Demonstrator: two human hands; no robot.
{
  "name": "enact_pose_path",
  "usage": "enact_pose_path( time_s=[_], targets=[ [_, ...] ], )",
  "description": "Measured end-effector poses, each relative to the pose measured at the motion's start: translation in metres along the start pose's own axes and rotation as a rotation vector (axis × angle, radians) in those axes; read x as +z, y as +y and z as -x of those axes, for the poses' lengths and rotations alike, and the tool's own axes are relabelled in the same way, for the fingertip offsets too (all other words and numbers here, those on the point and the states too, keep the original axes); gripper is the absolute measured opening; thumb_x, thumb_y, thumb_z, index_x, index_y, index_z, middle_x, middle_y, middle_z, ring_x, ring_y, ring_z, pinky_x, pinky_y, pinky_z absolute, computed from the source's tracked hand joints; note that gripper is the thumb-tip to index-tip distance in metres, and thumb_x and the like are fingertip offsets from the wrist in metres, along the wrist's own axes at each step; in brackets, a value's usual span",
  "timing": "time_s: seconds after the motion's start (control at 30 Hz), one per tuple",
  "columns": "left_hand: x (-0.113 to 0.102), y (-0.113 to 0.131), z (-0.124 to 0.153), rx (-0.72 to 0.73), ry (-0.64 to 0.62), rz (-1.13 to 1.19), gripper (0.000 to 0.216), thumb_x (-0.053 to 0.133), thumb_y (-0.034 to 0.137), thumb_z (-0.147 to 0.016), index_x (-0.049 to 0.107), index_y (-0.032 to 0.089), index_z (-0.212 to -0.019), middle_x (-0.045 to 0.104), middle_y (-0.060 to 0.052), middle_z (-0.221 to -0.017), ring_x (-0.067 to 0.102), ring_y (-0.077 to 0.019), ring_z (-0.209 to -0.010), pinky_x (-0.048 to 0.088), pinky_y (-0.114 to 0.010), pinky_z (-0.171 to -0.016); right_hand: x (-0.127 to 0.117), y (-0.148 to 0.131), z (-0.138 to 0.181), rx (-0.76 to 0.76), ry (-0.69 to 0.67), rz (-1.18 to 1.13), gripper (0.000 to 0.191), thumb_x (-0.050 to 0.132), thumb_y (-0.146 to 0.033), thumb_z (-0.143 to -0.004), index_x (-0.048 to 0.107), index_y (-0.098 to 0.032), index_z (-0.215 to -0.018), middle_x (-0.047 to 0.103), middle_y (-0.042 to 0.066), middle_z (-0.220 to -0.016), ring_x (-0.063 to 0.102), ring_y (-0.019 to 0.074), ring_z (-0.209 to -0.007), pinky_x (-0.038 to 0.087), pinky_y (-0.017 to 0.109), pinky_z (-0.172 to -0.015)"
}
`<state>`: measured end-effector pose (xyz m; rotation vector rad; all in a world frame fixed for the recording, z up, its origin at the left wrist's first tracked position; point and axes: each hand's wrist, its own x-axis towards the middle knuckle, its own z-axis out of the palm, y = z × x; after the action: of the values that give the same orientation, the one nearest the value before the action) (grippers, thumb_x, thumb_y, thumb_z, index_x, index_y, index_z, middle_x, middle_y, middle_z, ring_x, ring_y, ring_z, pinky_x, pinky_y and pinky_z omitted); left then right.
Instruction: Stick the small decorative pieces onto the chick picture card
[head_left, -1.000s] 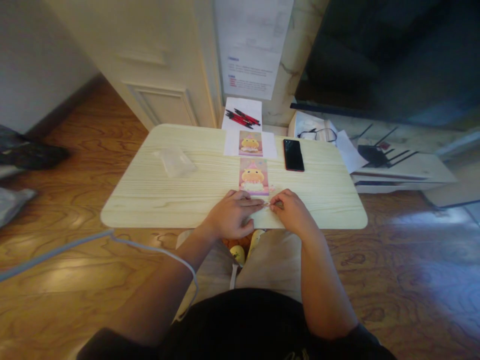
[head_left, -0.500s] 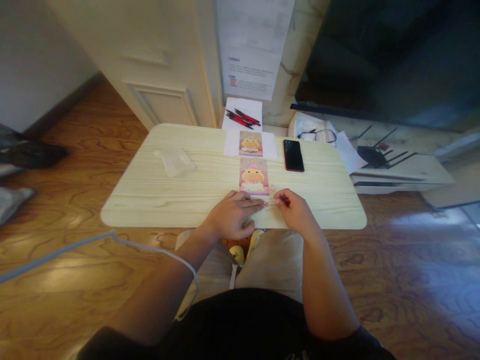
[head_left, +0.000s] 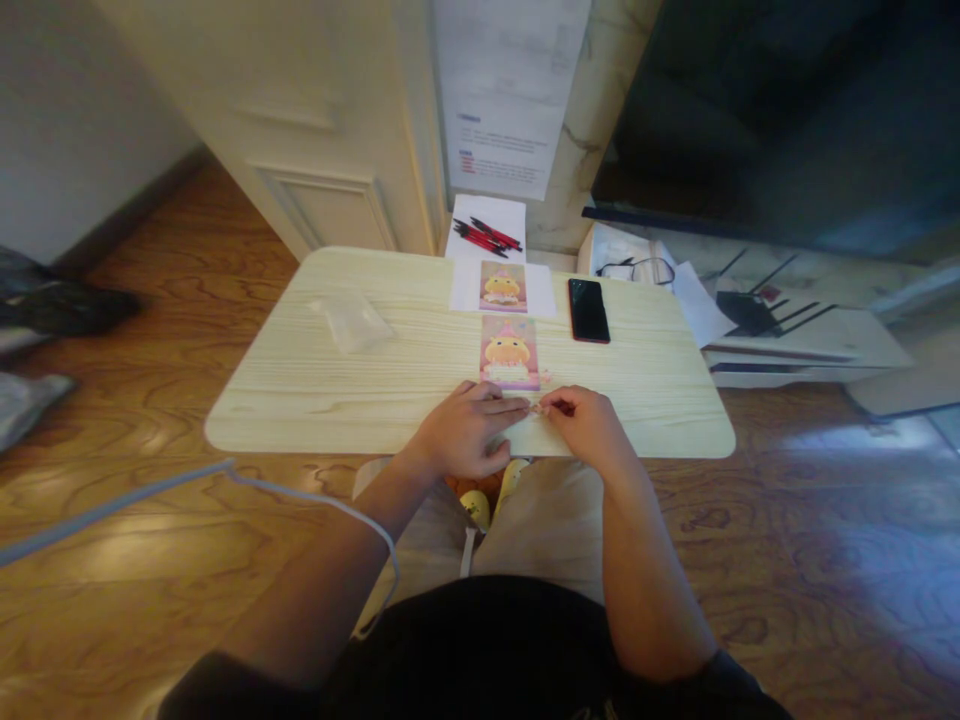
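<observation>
My left hand (head_left: pixel 466 432) lies on the table's near edge, palm down with its fingers stretched to the right. Its fingertips press beside a tiny pinkish piece (head_left: pixel 535 408), too small to name. On the other side of that piece, my right hand (head_left: pixel 583 420) has thumb and forefinger pinched together; what they hold is too small to make out. Just beyond the left fingers lies a pink card (head_left: pixel 509 352) with a yellow cartoon figure. Small pink bits (head_left: pixel 546 377) lie by the card's lower right corner.
A similar card (head_left: pixel 503 287) rests on white paper (head_left: pixel 541 290) farther back. Several red and black pens (head_left: pixel 486 237) lie behind it. To the right is a phone (head_left: pixel 589 310); to the left, a clear plastic wrapper (head_left: pixel 354 322). A pale cable (head_left: pixel 300 490) crosses near my left forearm.
My right hand has moved slightly left, bringing its pinched fingertips up to the tiny piece by my left fingertips. My left hand stays where it was.
</observation>
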<state>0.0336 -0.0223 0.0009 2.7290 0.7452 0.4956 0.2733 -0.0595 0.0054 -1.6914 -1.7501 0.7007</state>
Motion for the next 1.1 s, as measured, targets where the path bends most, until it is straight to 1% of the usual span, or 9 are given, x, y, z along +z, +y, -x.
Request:
enact_pose_path(
  time_s=[0.23,0.37,0.47,0.57,0.63,0.73,0.83,0.97,1.1],
  targets=[
    [0.001,-0.001,0.000,0.000,-0.007,-0.005,0.062,0.060,0.034,-0.085,0.059,0.024,-0.145,0.068,-0.004,-0.140,0.055,-0.0311,-0.119,0.043,-0.049,-0.101,0.000,0.001,-0.003,-0.045,0.003,0.081,0.020,0.064,-0.011,-0.086,0.079,-0.024,-0.092,0.073,0.004,-0.093,0.066,0.0186,-0.082,0.052,0.033,-0.080],
    [0.002,-0.002,0.001,0.000,-0.001,-0.007,0.061,0.060,0.035,-0.085,0.060,0.024,-0.145,0.068,-0.004,-0.140,0.055,-0.0311,-0.120,0.043,-0.049,-0.101,0.003,0.002,-0.003,-0.048,0.006,0.086,0.019,0.065,-0.012,-0.086,0.079,-0.023,-0.091,0.069,0.004,-0.092,0.064,0.0171,-0.078,0.052,0.032,-0.078],
    [0.002,-0.002,0.001,0.010,0.010,0.008,0.061,0.060,0.034,-0.085,0.059,0.025,-0.146,0.068,-0.005,-0.140,0.055,-0.0309,-0.120,0.044,-0.050,-0.101,0.002,0.004,-0.002,-0.057,0.023,0.064,0.017,0.065,-0.014,-0.087,0.078,-0.023,-0.095,0.069,0.004,-0.093,0.064,0.0168,-0.079,0.051,0.031,-0.077],
    [0.001,-0.003,0.002,0.019,0.037,0.050,0.060,0.060,0.032,-0.085,0.059,0.026,-0.145,0.066,-0.004,-0.143,0.055,-0.0297,-0.122,0.044,-0.049,-0.105,0.000,0.007,-0.001,-0.043,0.059,0.030,0.019,0.063,-0.014,-0.088,0.075,-0.022,-0.100,0.070,0.004,-0.094,0.064,0.0170,-0.080,0.051,0.031,-0.077],
    [0.000,-0.005,0.002,0.004,0.085,0.081,0.055,0.060,0.029,-0.085,0.062,0.025,-0.140,0.065,-0.005,-0.142,0.056,-0.0282,-0.124,0.044,-0.047,-0.107,-0.002,0.008,-0.001,-0.038,0.072,0.022,0.019,0.062,-0.013,-0.088,0.074,-0.022,-0.098,0.071,0.004,-0.095,0.064,0.0170,-0.080,0.051,0.031,-0.078],
    [0.001,-0.008,0.002,-0.071,0.175,0.094,0.040,0.059,0.026,-0.085,0.068,0.022,-0.124,0.069,-0.008,-0.127,0.060,-0.0265,-0.117,0.047,-0.045,-0.103,-0.005,0.007,-0.001,-0.047,0.064,0.037,0.018,0.062,-0.012,-0.087,0.075,-0.021,-0.096,0.070,0.004,-0.095,0.063,0.0164,-0.080,0.051,0.030,-0.078],
    [0.005,-0.011,0.001,-0.184,0.238,0.061,0.024,0.058,0.023,-0.086,0.067,0.021,-0.108,0.070,-0.008,-0.108,0.062,-0.0257,-0.104,0.049,-0.044,-0.094,-0.007,0.006,0.000,-0.046,0.044,0.040,0.017,0.065,-0.012,-0.087,0.075,-0.021,-0.096,0.069,0.004,-0.097,0.063,0.0156,-0.079,0.051,0.029,-0.077],
    [0.007,-0.013,0.000,-0.290,0.278,0.022,0.021,0.058,0.020,-0.083,0.062,0.020,-0.104,0.068,-0.008,-0.101,0.061,-0.0264,-0.099,0.050,-0.043,-0.089,-0.008,0.008,0.001,-0.047,0.048,0.059,0.024,0.060,-0.007,-0.086,0.075,-0.020,-0.098,0.069,0.004,-0.100,0.064,0.0162,-0.082,0.051,0.030,-0.080],
    [0.006,-0.013,-0.001,-0.291,0.273,0.002,0.019,0.059,0.021,-0.083,0.062,0.019,-0.102,0.067,-0.008,-0.098,0.060,-0.0262,-0.096,0.049,-0.042,-0.086,-0.010,0.012,0.002,-0.021,0.055,0.086,0.033,0.055,-0.002,-0.082,0.075,-0.020,-0.100,0.068,0.004,-0.099,0.064,0.0163,-0.083,0.052,0.031,-0.082]
  ],
)
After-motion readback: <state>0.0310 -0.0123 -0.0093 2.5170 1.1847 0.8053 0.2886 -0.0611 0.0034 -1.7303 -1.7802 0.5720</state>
